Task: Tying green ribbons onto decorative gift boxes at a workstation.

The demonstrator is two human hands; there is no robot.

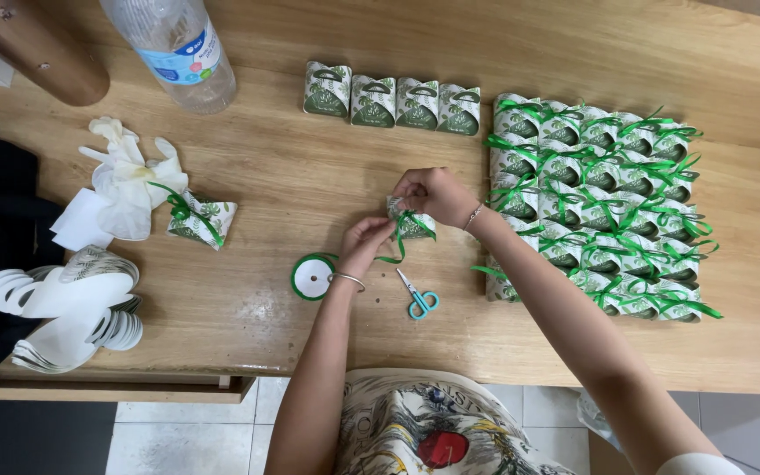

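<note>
While we look down at the wooden table (pixel 310 176), we see our two hands meet over a little gift box (pixel 412 224). It is white with green leaves on it, and it sits near the middle of the table, just above the scissors (pixel 419 299).

Our left hand (pixel 364 242) is curled almost closed. Its fingertips pinch the green ribbon (pixel 398 242) at the left side of the little box. One loose end of the ribbon hangs down under this hand.

Our right hand (pixel 433 192) is curled too. Its fingers are bent down over the top of the box and pinch it there. We cannot tell if they also hold a bit of ribbon, because the fingers hide that spot. A thin bracelet goes around each wrist.

Just left of our left hand lies a roll of green ribbon (pixel 312 276), flat on the table. The scissors have blue-green handles and lie closed, just below the box.

On the right, many boxes tied with green bows (pixel 595 207) sit close together in rows. Above our hands, four boxes with no bows (pixel 391 101) stand in a line. On the left lies one more tied box (pixel 200 220), next to white gloves (pixel 129 176). A clear water bottle (pixel 173 48) lies near the top left. A stack of flat white cards (pixel 63 308) lies at the left edge.
</note>
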